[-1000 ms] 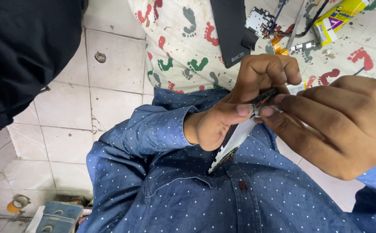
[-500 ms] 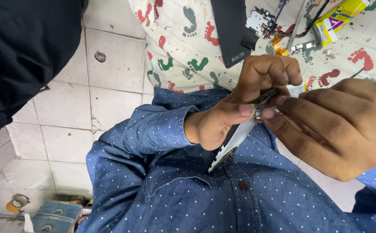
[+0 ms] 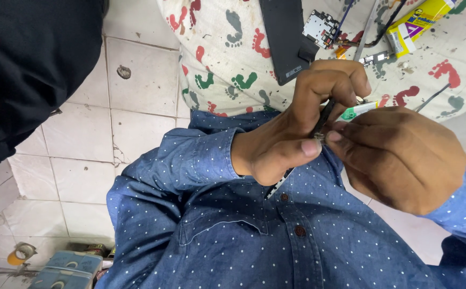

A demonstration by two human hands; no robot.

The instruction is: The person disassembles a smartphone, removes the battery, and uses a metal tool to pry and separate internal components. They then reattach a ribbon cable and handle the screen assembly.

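— Where was the part, and which hand had it?

— The left hand (image 3: pixel 292 128) held a thin dark strip-like part (image 3: pixel 324 115) in front of the blue dotted shirt (image 3: pixel 233 230), fingers curled and pressed together around it, thumb tip pointing at the other hand. A pale length of it stuck out below the palm, so its long axis ran slantwise from the shirt buttons up toward the near edge of the bench (image 3: pixel 227 64).

— And the right hand (image 3: pixel 404 155)?

— Touching it at the upper end, fingertips pinched onto a tiny piece there; I couldn't tell what. Both hands met at that spot.

— The surroundings?

— A footprint-patterned cloth covered the bench, carrying a black slab (image 3: pixel 283 37), a small circuit board (image 3: pixel 321 27) and a yellow tube (image 3: pixel 417 24). White floor tiles (image 3: pixel 83 128) lay below.
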